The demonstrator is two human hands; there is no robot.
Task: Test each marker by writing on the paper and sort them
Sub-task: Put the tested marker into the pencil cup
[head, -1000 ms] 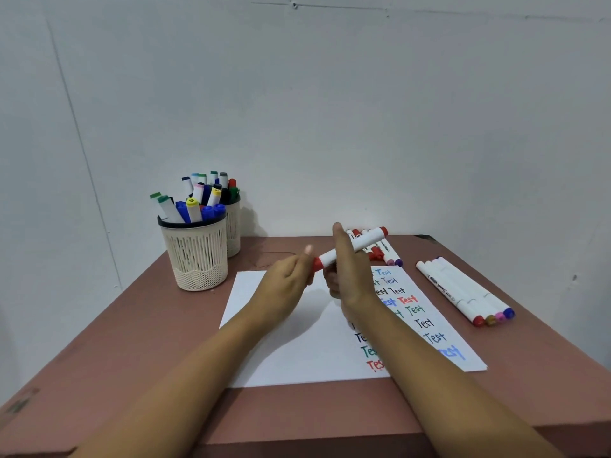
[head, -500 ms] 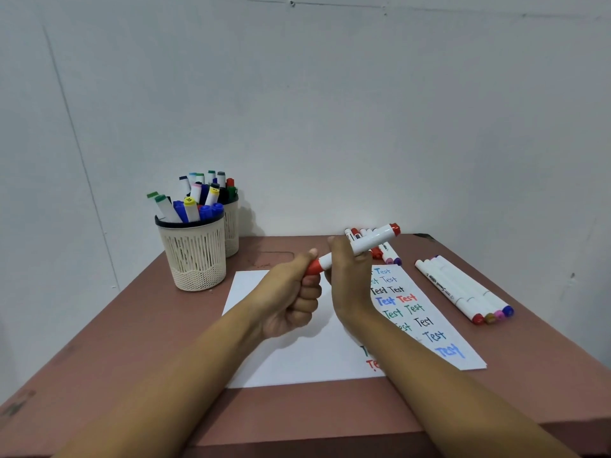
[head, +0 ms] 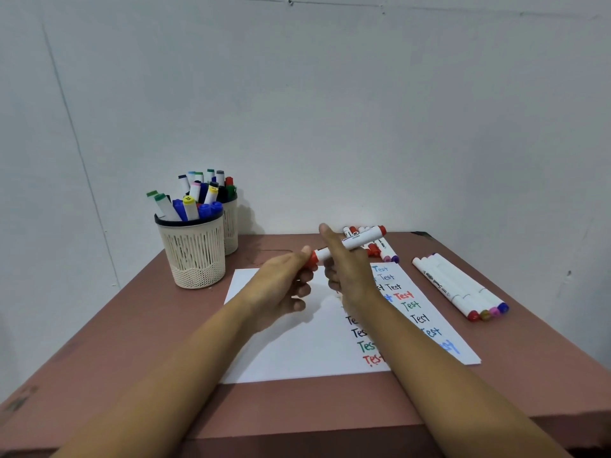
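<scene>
Head view, read from left to right: a cream mesh front cup stands on the brown table, packed with capped markers in green, blue and yellow, and a rear cup of the same kind stands just behind it, touching or nearly so. The left hand has its fingers curled and pinches the red cap at the near end of the red marker. This marker has a white barrel with small dark print and a red piece at each end, and it is tilted with its right end higher, held in the air over the far part of the paper. The right hand grips the barrel from behind with the thumb raised – its fingers are mostly hidden. The white sheet lies flat, and its right side carries the word "Test" repeated in blue, black, red and green. Beyond the sheet's far right corner lies a small pile of loose markers. Farther right, four markers lie side by side – their red, brown, pink and blue ends toward the viewer.
</scene>
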